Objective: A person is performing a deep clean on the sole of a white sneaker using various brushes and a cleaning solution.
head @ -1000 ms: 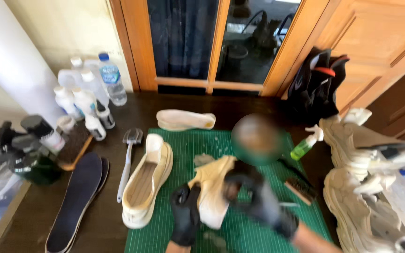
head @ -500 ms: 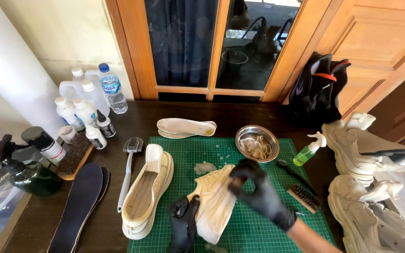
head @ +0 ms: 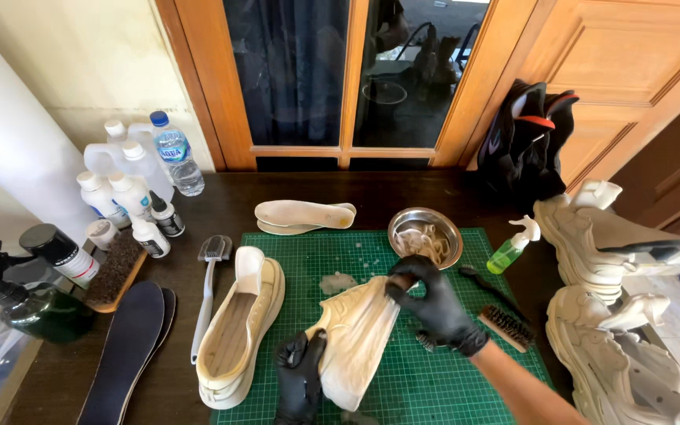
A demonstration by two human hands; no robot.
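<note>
On the dark tabletop point(head: 340, 197) a green cutting mat point(head: 403, 386) is being used as the work surface, and the cream shoe point(head: 356, 338) is being held on it near the front edge, just right of a second cream shoe point(head: 238, 334) that is lying sole-down with its opening up.

The left hand point(head: 301, 378), in a black glove, is closed around the lower end of the held shoe, the fingers being wrapped over its near edge. The shoe is being kept tilted on its side, with its long axis running from lower left, at the left hand, up to upper right, where its far end is pointing toward the steel bowl point(head: 425, 234).

The right hand point(head: 434, 303), also gloved in black, is pinched shut at that upper end; something small and dark is being gripped in the fingertips, but what it is cannot be told.

For the scrubbing or wiping to be done well, the shoe is best being steadied firmly by the left hand so that it is not being rolled on the mat, while short strokes are being run along its length and not across it. The bowl is being kept close for re-wetting. The green spray bottle point(head: 511, 248) and a wooden brush point(head: 505, 327) are lying just beyond the right hand.
</note>
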